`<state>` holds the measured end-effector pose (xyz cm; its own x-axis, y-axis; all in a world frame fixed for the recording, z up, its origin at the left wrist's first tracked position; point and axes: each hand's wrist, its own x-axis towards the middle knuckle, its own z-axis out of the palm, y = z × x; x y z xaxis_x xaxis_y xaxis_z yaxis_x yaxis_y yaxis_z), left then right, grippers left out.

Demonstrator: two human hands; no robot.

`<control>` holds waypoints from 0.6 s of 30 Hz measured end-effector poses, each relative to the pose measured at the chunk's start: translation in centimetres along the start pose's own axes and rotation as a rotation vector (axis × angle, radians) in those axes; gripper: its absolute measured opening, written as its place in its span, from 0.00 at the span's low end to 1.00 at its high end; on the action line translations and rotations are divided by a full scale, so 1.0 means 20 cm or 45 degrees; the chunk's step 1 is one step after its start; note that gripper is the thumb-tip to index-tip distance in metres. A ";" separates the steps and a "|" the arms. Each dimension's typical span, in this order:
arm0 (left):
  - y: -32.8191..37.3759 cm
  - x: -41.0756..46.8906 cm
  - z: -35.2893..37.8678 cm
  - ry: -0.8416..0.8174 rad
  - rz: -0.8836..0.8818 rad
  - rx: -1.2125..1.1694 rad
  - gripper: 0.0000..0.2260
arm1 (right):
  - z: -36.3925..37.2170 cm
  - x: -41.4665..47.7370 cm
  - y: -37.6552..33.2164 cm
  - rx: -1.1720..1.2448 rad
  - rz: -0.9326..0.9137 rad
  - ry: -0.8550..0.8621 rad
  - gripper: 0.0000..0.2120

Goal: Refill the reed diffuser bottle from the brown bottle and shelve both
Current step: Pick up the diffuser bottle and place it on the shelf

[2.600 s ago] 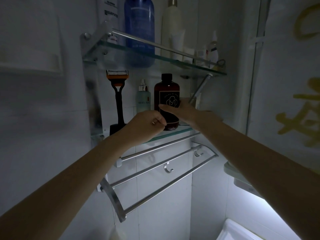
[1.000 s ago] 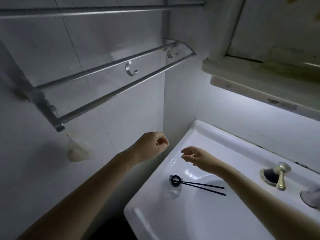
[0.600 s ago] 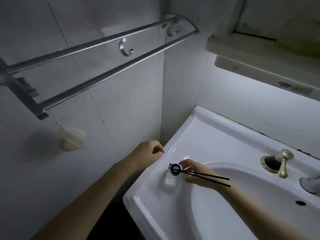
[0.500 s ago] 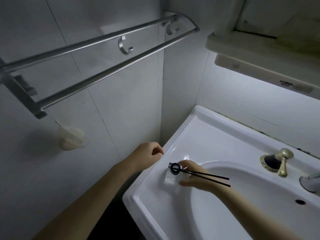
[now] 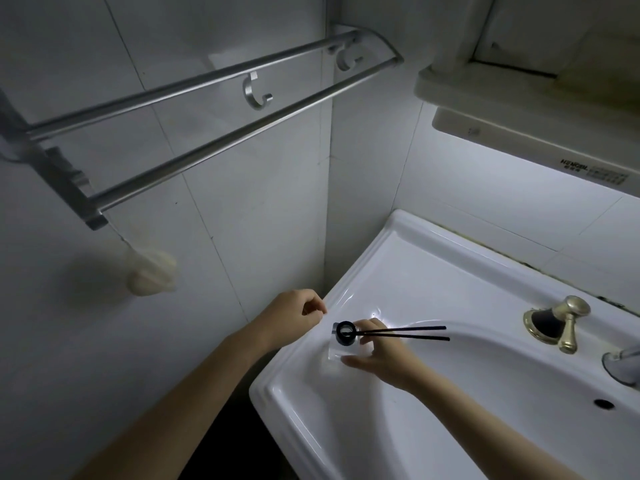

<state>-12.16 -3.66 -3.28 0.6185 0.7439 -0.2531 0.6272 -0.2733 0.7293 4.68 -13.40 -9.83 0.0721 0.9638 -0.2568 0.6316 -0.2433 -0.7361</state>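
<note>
Clear glass, black collar: reed diffuser bottle (image 5: pixel 343 344), standing on the flat rim of the white sink (image 5: pixel 433 261) at its left edge, near the corner closest to the wall. Two black reeds (image 5: pixel 403 332) lean from the neck out over the basin.

Head view, sole view. Right hand (image 5: pixel 379 356): fingers (image 5: pixel 372 323) curl round the far side of the bottle, thumb low at its base; contact looks made, grasping the glass body. Left hand (image 5: pixel 294 317): loosely clenched, holding nothing visible, hovering just beside the sink's left edge, apart from the bottle.

Brown bottle: not in view.

Step judged in hand: taking up the diffuser to shelve it; whether it has been refilled cannot be told. Next move calls for a level lift, as the neck is open and the reeds loose, then a raise to a shelf out of frame.

Other fittings: towel rail (image 5: pixel 214 112), brass tap handle (image 5: pixel 568 323).
</note>
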 end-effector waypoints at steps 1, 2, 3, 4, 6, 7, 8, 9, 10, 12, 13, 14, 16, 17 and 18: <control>0.00 -0.01 -0.01 0.011 0.002 -0.001 0.05 | 0.00 0.00 -0.01 0.022 -0.016 0.004 0.24; 0.00 -0.01 -0.01 0.021 0.003 0.002 0.05 | -0.01 0.01 -0.02 0.041 -0.028 0.005 0.24; 0.01 -0.02 -0.02 0.030 0.004 0.009 0.05 | -0.01 0.01 -0.03 0.055 -0.039 0.006 0.23; 0.01 -0.03 -0.02 0.038 0.009 0.024 0.05 | -0.02 0.01 -0.05 0.064 -0.053 0.008 0.23; 0.02 -0.04 -0.04 0.052 0.015 0.043 0.06 | -0.03 0.02 -0.07 0.070 -0.075 0.021 0.24; 0.03 -0.05 -0.05 0.061 0.017 0.046 0.06 | -0.04 0.02 -0.08 0.068 -0.088 0.031 0.24; 0.03 -0.05 -0.06 0.069 0.015 0.047 0.06 | -0.05 0.02 -0.09 0.063 -0.099 0.039 0.24; 0.04 -0.06 -0.08 0.080 0.013 0.045 0.06 | -0.06 0.02 -0.10 0.059 -0.109 0.046 0.24; 0.04 -0.07 -0.09 0.095 0.015 0.043 0.06 | -0.08 0.02 -0.12 0.058 -0.120 0.053 0.24; 0.05 -0.09 -0.11 0.120 0.033 0.045 0.06 | -0.10 0.01 -0.14 0.054 -0.143 0.060 0.23; 0.06 -0.10 -0.12 0.129 0.040 0.049 0.06 | -0.11 0.01 -0.15 0.049 -0.150 0.064 0.23; 0.07 -0.12 -0.13 0.144 0.051 0.055 0.06 | -0.13 0.01 -0.16 0.039 -0.163 0.072 0.23; 0.09 -0.13 -0.15 0.167 0.073 0.075 0.06 | -0.15 0.00 -0.18 0.031 -0.196 0.078 0.21; 0.11 -0.14 -0.16 0.175 0.092 0.090 0.06 | -0.17 0.00 -0.20 0.029 -0.213 0.077 0.20; 0.12 -0.16 -0.18 0.186 0.107 0.098 0.06 | -0.19 -0.01 -0.22 0.031 -0.225 0.077 0.18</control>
<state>-14.25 -4.50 1.48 0.5988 0.7953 -0.0943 0.6141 -0.3803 0.6916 4.84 -12.19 -4.23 0.0087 0.9964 -0.0847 0.6199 -0.0718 -0.7814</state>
